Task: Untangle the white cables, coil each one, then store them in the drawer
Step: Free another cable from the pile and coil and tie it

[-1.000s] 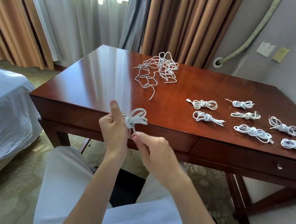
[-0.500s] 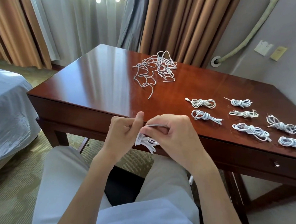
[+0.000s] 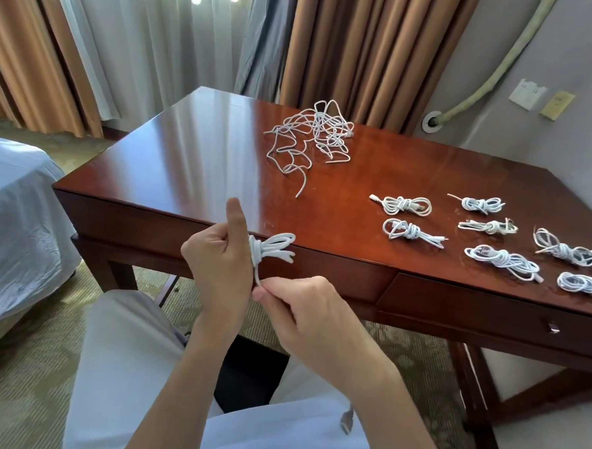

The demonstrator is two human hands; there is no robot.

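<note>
Bundle point(image 3: 272, 249) gripped in left hand point(image 3: 217, 268); right hand point(image 3: 303, 314) pinches tail, tip hidden.

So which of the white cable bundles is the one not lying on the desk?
The coil held in the left hand, its tail pinched by the right hand. The finished bundles and the tangled pile lie on the desk.
</note>
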